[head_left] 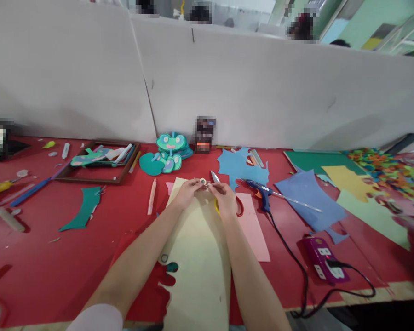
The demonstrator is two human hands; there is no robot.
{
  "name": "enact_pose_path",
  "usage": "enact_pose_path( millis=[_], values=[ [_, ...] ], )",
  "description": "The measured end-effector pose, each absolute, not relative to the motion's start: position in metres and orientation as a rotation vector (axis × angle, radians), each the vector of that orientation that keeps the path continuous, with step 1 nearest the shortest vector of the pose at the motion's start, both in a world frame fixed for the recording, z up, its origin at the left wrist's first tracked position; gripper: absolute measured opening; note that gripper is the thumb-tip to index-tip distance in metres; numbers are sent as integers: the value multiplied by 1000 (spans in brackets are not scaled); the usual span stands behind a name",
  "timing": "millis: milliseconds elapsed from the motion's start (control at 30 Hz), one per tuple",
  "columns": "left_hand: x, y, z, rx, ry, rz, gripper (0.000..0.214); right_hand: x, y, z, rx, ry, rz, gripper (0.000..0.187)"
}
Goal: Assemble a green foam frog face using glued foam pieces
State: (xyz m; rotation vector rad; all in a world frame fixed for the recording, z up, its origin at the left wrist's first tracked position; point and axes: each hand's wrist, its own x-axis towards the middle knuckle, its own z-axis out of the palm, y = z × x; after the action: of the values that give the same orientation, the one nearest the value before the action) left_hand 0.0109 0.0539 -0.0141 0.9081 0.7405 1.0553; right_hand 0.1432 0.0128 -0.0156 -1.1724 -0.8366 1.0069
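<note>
Both my hands meet over a cream foam sheet [196,248] on the red table [48,257]. My left hand [188,192] pinches a small pale cut-out piece [203,182] at its fingertips. My right hand [224,197] is closed around scissors [215,177] with yellow and red handles, the blade tip pointing up beside the small piece. A pink sheet [253,225] lies just right of my right hand.
A blue glue gun [262,191] lies to the right, its black cord running to a purple power strip [324,259]. Blue, green and yellow foam sheets [310,197] and a heap of coloured scraps [389,170] fill the right. Green frog cut-outs [169,151] and a wooden frame [96,161] sit at the back left.
</note>
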Motion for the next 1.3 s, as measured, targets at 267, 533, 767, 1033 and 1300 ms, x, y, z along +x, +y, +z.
enact_pose_path(
  millis=[267, 533, 767, 1033, 1300],
  values=[
    [8, 54, -16, 852, 758, 1111, 27, 165, -7, 0, -1142, -1048, 978, 27],
    [8, 53, -18, 921, 782, 1091, 29, 181, -20, -11, -785, -1167, 1481, 55],
    [8, 52, -18, 1074, 848, 1092, 32, 142, 2, 3, -1176, -841, 1199, 29],
    [11, 47, -11, 1390, 929, 1039, 27, 139, -3, 6, -1327, -958, 1094, 35],
    [11, 46, -13, 1483, 969, 1026, 32, 140, -1, 1, -1332, -844, 1134, 34]
  ],
)
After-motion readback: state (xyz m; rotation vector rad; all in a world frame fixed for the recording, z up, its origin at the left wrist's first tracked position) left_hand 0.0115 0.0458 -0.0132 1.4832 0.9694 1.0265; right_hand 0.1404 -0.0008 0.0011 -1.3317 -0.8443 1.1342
